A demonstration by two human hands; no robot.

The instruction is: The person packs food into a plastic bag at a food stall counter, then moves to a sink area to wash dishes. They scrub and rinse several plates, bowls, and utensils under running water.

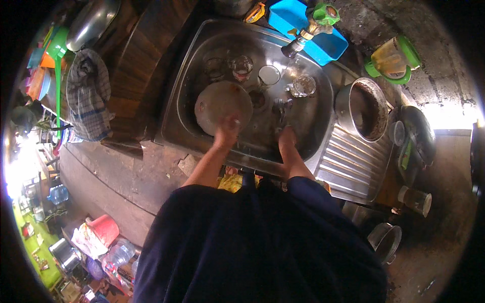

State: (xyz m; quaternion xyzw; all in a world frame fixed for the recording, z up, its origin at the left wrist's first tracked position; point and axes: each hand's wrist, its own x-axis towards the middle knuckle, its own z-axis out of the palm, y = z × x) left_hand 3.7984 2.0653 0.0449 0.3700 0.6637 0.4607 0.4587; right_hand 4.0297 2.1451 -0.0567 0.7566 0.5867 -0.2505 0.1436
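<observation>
Both my hands are inside a stainless steel sink basin (307, 132). My left hand (227, 130) is over the near edge of a pale round plate or bowl (223, 100); its finger pose is too blurred to tell. My right hand (287, 137) is low in the basin, just below some metal cutlery (280, 108); whether it holds any is unclear. Beyond the hands stand several drinking glasses, among them a clear glass (242, 67), a glass with a pale round top (269, 75) and a faceted glass (304, 85). The brass tap (305, 35) hangs over the far rim.
A used metal pot (343, 110) stands by the ribbed drainboard (348, 159). Behind the tap lies a blue plastic tray (329, 49). A blender jug with green parts (390, 60) is at the upper right. A checked cloth (89, 98) hangs at the left.
</observation>
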